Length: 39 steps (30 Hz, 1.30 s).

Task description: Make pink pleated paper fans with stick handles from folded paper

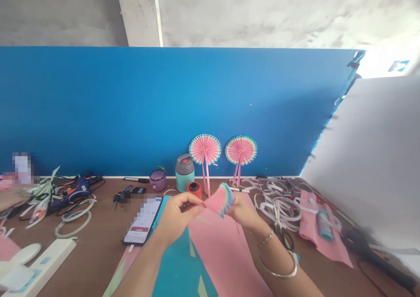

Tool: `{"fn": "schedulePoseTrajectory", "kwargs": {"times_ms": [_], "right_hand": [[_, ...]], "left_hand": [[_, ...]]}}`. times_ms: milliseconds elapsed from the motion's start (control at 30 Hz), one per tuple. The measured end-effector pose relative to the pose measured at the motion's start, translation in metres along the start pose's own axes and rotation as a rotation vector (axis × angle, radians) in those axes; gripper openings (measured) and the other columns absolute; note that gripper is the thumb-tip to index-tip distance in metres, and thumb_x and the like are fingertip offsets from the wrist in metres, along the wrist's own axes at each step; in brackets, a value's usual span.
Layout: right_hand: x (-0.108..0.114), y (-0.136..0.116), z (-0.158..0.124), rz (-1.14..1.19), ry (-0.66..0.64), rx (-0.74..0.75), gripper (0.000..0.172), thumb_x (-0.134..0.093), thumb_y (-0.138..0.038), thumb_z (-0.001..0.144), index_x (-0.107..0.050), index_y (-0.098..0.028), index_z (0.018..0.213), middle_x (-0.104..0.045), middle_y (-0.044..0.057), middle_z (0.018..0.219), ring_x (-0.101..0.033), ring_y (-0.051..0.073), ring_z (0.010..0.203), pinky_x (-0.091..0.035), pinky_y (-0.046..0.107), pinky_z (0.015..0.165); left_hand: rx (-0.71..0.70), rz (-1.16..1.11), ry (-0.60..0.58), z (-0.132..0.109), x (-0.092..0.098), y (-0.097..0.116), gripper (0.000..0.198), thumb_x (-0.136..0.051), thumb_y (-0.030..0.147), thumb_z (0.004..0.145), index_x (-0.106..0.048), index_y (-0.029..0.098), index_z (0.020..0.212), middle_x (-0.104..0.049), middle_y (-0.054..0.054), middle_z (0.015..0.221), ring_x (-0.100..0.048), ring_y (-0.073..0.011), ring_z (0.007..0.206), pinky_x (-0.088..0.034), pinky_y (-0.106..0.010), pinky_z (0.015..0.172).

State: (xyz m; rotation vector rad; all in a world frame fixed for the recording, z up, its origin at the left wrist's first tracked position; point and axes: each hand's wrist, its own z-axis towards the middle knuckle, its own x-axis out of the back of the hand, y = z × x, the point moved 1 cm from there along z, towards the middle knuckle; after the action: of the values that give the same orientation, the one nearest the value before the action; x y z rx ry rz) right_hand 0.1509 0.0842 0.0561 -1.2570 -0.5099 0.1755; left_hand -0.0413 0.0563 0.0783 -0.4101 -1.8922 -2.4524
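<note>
A small pleated paper fan [217, 200], pink with a yellow and blue-green rim, is partly spread above the table between my hands. My left hand [179, 214] pinches its narrow pink end. My right hand [243, 208] grips its rim side, with some fingertips hidden behind the pleats. Below them lie a pink paper sheet [226, 253] and a blue-green paper sheet [175, 266]. Two finished-looking round fans, a left one [205, 149] and a right one [241, 150], lean upright against the blue partition on pink strips.
A phone [143, 222] lies left of my hands. Behind stand a teal flask [185, 174], a purple cup [158, 181] and a red roll [194, 188]. Scissors [285, 235] and tangled white strips [278, 200] are at right. At far left are a glue gun [77, 190], a power strip [49, 266] and another person's hand [13, 198].
</note>
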Motion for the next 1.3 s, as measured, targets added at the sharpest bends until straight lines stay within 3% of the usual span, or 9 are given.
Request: {"fn": "schedulePoseTrajectory", "kwargs": {"times_ms": [100,300,533,667,767,900,1067,1200,1300], "right_hand": [[-0.012,-0.004,-0.001,-0.109,-0.048,-0.023,0.039,-0.055,-0.038,0.081,-0.050,-0.015,0.050,-0.028,-0.006,0.050,-0.021,0.007,0.051,-0.019,0.023,0.047],[-0.028,-0.021,-0.013,-0.736,0.054,0.074,0.033,-0.045,-0.009,0.078,-0.048,-0.017,0.046,-0.026,-0.006,0.050,-0.018,0.009,0.052,-0.015,0.025,0.050],[-0.014,-0.030,-0.016,-0.764,0.163,0.159,0.035,-0.044,-0.022,0.088,-0.064,-0.019,0.060,-0.054,0.000,0.055,-0.042,0.010,0.053,-0.028,0.023,0.054],[0.003,-0.021,-0.010,-0.458,0.172,0.088,0.024,-0.054,-0.031,0.085,-0.073,-0.019,0.076,-0.063,0.002,0.065,-0.052,0.012,0.060,-0.036,0.022,0.057],[0.010,-0.006,-0.005,-0.164,0.133,-0.023,0.023,-0.064,-0.038,0.076,-0.074,-0.017,0.079,-0.066,0.004,0.069,-0.053,0.013,0.062,-0.039,0.023,0.056],[0.004,0.010,0.002,0.118,0.121,-0.099,0.027,-0.070,-0.040,0.069,-0.072,-0.014,0.073,-0.063,0.002,0.065,-0.049,0.011,0.057,-0.038,0.022,0.052],[-0.018,0.010,0.004,0.115,0.068,-0.092,0.025,-0.067,-0.038,0.071,-0.071,-0.013,0.070,-0.057,0.001,0.061,-0.043,0.010,0.056,-0.033,0.023,0.053],[-0.032,-0.002,0.000,-0.220,0.096,-0.055,0.029,-0.053,-0.030,0.082,-0.065,-0.015,0.060,-0.045,-0.003,0.051,-0.030,0.008,0.049,-0.022,0.023,0.048],[-0.034,-0.014,-0.005,-0.561,0.168,0.020,0.031,-0.047,-0.020,0.082,-0.059,-0.017,0.054,-0.044,-0.003,0.049,-0.029,0.009,0.048,-0.018,0.025,0.049]], "left_hand": [[0.032,0.053,0.238,0.009,0.000,-0.015,0.013,-0.061,0.028,0.073,-0.066,0.017,0.077,-0.070,-0.005,0.081,-0.063,-0.0194,0.078,-0.047,-0.029,0.071],[-0.176,0.716,0.328,0.011,-0.003,-0.032,0.017,-0.049,0.017,0.080,-0.065,0.020,0.073,-0.067,-0.004,0.076,-0.059,-0.0193,0.075,-0.041,-0.032,0.069],[-0.361,1.016,-0.083,0.004,-0.010,-0.017,0.027,-0.042,0.008,0.084,-0.066,0.019,0.079,-0.065,-0.005,0.080,-0.056,-0.0200,0.078,-0.037,-0.035,0.072],[-0.348,0.744,-0.287,-0.006,-0.010,-0.001,0.026,-0.045,0.012,0.085,-0.066,0.022,0.075,-0.066,-0.001,0.079,-0.055,-0.0170,0.079,-0.038,-0.033,0.076],[-0.170,0.413,-0.332,-0.011,-0.007,0.008,0.016,-0.054,0.018,0.080,-0.068,0.023,0.076,-0.067,-0.001,0.082,-0.058,-0.0165,0.082,-0.042,-0.028,0.075],[0.024,0.068,-0.188,-0.006,-0.004,0.006,0.007,-0.062,0.024,0.073,-0.065,0.018,0.073,-0.068,-0.003,0.077,-0.060,-0.0162,0.073,-0.045,-0.025,0.066],[0.051,-0.057,0.195,0.009,-0.004,-0.015,0.017,-0.063,0.031,0.072,-0.066,0.015,0.078,-0.070,-0.006,0.080,-0.064,-0.0195,0.076,-0.049,-0.030,0.071],[-0.057,0.274,0.347,0.012,-0.007,-0.029,0.015,-0.055,0.027,0.077,-0.067,0.018,0.078,-0.070,-0.005,0.080,-0.063,-0.0196,0.078,-0.047,-0.031,0.071],[-0.226,0.663,0.322,0.009,-0.012,-0.031,0.018,-0.048,0.018,0.081,-0.065,0.019,0.075,-0.067,-0.004,0.076,-0.060,-0.0197,0.075,-0.043,-0.033,0.070]]}}
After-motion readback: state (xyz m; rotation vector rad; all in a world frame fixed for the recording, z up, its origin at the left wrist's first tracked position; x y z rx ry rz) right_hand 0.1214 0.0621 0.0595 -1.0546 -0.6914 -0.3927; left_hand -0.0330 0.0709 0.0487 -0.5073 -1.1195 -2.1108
